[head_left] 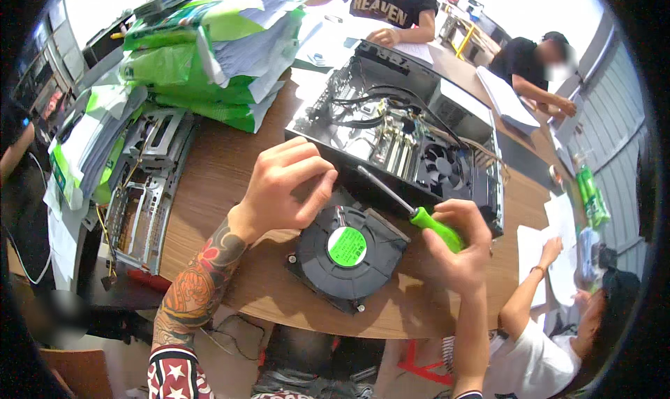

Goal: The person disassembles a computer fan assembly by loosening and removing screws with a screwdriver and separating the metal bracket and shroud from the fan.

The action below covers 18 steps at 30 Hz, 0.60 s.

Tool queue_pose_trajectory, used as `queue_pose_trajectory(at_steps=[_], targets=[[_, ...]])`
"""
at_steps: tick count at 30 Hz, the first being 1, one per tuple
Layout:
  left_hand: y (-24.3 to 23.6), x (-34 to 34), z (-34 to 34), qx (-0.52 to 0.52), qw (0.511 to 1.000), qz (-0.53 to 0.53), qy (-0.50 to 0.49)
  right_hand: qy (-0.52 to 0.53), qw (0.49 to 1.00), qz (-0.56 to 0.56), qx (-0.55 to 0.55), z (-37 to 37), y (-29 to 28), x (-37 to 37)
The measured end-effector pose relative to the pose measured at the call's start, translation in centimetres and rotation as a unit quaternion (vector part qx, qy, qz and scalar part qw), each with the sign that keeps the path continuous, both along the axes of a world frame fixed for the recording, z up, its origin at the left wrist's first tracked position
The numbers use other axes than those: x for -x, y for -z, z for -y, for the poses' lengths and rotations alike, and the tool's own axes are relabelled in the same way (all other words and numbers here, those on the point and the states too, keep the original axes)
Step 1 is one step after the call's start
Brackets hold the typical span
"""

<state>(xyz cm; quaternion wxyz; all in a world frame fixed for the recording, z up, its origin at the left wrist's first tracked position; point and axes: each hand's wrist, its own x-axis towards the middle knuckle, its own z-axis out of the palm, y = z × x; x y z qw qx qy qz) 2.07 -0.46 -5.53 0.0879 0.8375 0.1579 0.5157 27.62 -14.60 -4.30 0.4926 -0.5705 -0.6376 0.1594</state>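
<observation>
My right hand [459,242] is closed around the green handle of a screwdriver [436,227], whose metal shaft points up and left toward the computer case. My left hand [286,186] is curled, thumb tip against the index finger, above the upper left of a blower fan; whatever it may pinch is too small or hidden to name. That black blower fan [317,256], with a round green label in its middle, lies flat on the table between my hands. Just beyond it stands an open computer case [394,168] showing cables, a circuit board and a small black fan [441,167].
Tall stacks of paper in green wrappers [188,71] stand at the left, beside a bare metal chassis frame [150,182]. Other people sit around the wooden table [202,214] with papers, one across [391,8], two to the right. The table's near edge curves below the blower fan.
</observation>
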Motion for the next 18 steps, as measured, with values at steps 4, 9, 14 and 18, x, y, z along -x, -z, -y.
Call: queue_pose_trajectory(at_steps=[4,9,14,18], targets=[[-0.3,0.2,0.5,0.005,1.000,-0.001,-0.004,-0.001,0.998,0.053,-0.024,0.3,-7.1,0.2],[0.2,-0.4,0.7,0.018,1.000,-0.001,0.014,-0.009,0.996,-0.015,-0.087,0.0,-12.9,0.8],[0.9,-0.4,0.2,0.066,0.997,-0.014,0.038,-0.069,0.992,-0.081,-0.074,-0.9,-11.4,0.1],[1.0,-0.5,0.3,0.124,0.989,-0.034,0.070,-0.109,0.987,-0.110,-0.034,-0.8,-10.1,-0.4]])
